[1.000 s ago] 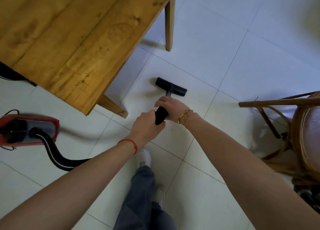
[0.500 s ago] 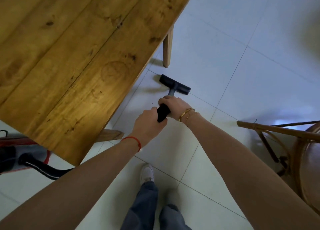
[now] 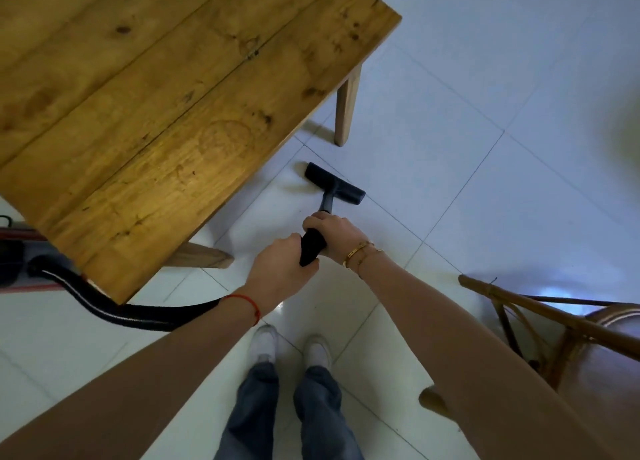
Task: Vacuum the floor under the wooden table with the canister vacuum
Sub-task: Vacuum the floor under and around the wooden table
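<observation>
The wooden table point(image 3: 166, 106) fills the upper left, seen from above. Both my hands grip the black vacuum wand point(image 3: 311, 248): my left hand point(image 3: 280, 269) holds its near end, my right hand point(image 3: 334, 232) is just ahead of it. The black floor nozzle point(image 3: 334, 183) lies flat on the white tiles just outside the table's edge, between two table legs. The ribbed black hose point(image 3: 138, 312) runs left under the table corner to the red canister point(image 3: 17, 258), mostly hidden by the tabletop.
One table leg point(image 3: 346, 109) stands beyond the nozzle, another point(image 3: 201, 256) near my left hand. A rattan chair point(image 3: 561, 324) stands at the right, close to my right forearm. My feet in white shoes point(image 3: 291, 345) are on the tiles below.
The view has shifted so the table covers more of the frame and hides most of the canister. My feet have come together. Both hands keep their hold on the wand.
</observation>
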{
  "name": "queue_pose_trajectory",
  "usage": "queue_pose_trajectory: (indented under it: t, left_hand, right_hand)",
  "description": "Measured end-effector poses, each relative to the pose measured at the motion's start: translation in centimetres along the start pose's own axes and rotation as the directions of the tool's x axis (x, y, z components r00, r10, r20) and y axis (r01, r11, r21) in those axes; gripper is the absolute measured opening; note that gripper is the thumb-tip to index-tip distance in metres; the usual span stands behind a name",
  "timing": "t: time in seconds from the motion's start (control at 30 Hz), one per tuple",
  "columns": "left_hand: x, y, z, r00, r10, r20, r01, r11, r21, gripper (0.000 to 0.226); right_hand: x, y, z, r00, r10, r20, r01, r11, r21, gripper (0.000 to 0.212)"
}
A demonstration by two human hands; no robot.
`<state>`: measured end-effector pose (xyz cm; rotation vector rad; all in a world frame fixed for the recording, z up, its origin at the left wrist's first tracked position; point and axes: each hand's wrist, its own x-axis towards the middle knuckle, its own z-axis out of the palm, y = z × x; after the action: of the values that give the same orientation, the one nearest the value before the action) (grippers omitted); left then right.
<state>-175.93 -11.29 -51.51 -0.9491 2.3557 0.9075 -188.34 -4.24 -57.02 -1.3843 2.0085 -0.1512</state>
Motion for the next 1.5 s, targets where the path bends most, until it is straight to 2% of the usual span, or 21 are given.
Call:
queue_pose_trajectory:
  t: [0.13, 0.43, 0.67, 0.93, 1.23, 1.5]
  left_hand:
    - [-3.2, -0.9, 0.6, 1.0, -0.003, -0.028, 0.004, 1.0, 0.022, 0.027]
    - [-10.8, -4.1, 2.9, 0.994, -0.11, -0.025, 0.108, 0.991, -0.079, 0.025]
    - [-17.0, -6.9, 5.5, 0.985, -0.17, 0.002, 0.169, 0.977, -0.133, 0.032]
    - [-24.1, -8.5, 9.3, 0.98, -0.197, 0.02, 0.197, 0.968, -0.153, 0.022]
    - [-28.6, -7.3, 13.5, 0.986, -0.161, 0.036, 0.164, 0.973, -0.165, 0.018]
    - [-26.7, -4.4, 14.4, 0.996, -0.087, -0.005, 0.086, 0.986, -0.14, 0.019]
  right_hand:
    - [-1.8, -1.9, 1.3, 0.998, -0.07, 0.002, 0.07, 0.998, 0.009, 0.021]
    - [-5.3, -7.0, 5.5, 0.984, -0.169, 0.064, 0.165, 0.984, 0.061, 0.021]
    - [-8.8, -11.1, 9.7, 0.972, -0.213, 0.103, 0.207, 0.976, 0.063, 0.021]
    - [-13.9, -14.9, 14.6, 0.961, -0.236, 0.142, 0.24, 0.971, -0.008, 0.01]
    - [-20.1, -14.4, 17.8, 0.972, -0.223, 0.076, 0.219, 0.974, 0.054, 0.015]
    - [-21.1, -10.7, 16.6, 0.982, -0.188, 0.017, 0.187, 0.981, 0.048, 0.022]
